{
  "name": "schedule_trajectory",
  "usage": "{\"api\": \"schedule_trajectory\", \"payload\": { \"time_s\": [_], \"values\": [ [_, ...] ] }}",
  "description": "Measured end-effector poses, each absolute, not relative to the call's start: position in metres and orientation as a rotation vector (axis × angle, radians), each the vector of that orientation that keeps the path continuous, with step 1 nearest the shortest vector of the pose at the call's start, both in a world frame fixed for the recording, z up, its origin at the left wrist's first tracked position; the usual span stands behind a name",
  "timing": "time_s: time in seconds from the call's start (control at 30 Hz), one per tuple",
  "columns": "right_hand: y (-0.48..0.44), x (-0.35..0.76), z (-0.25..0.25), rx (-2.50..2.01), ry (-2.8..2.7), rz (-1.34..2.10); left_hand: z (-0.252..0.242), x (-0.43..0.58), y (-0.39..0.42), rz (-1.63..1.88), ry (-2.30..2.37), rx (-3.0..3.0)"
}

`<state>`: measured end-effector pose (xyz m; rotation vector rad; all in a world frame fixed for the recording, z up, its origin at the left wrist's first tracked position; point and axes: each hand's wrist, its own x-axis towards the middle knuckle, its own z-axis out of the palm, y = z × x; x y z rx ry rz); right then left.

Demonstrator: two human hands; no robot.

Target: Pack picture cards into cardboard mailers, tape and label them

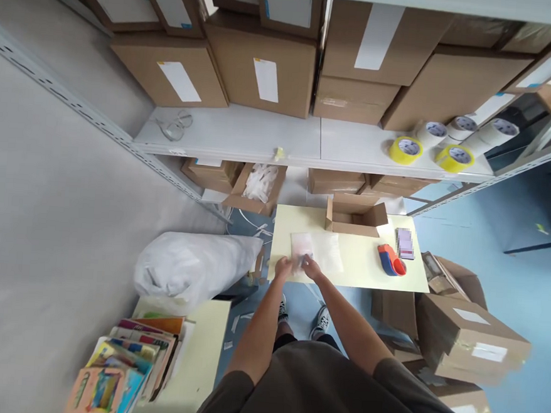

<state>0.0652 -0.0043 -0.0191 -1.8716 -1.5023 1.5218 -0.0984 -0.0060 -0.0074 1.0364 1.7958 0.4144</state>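
Observation:
On the pale yellow table (357, 259) lies a small whitish see-through plastic bag (302, 242). My left hand (284, 267) pinches its near left corner. The fingers of my right hand (311, 267) are closed at its near right side, where a small dark grey patch shows at the fingertips; what that is, I cannot make out. Partly under the bag and to its right lies a larger flat white plastic sheet or bag (327, 252). An open cardboard box (354, 228) stands behind it. Farther right is a red and blue tape dispenser (391, 261), beside a blurred-out purple phone-like item (404, 243).
A shelf (280, 134) with cardboard boxes and tape rolls (406, 150) runs across the back. To my left are a big white sack (196, 267) and a side table with stacked books (123, 359). Cardboard boxes (474, 337) crowd the floor on the right.

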Motion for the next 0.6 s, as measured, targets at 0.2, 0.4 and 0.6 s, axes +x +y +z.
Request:
{"api": "schedule_trajectory", "payload": {
  "time_s": [0.2,0.4,0.6],
  "values": [
    [-0.006,0.066,-0.019,-1.929,-1.536,1.545,-0.009,-0.076,0.006,0.364,1.762,0.920],
    [-0.007,0.066,-0.014,-1.703,-1.277,1.811,0.002,-0.091,-0.007,0.350,1.867,0.880],
    [-0.018,0.075,-0.002,-1.383,-0.734,1.978,0.022,-0.097,-0.030,0.499,1.895,1.067]
  ]
}}
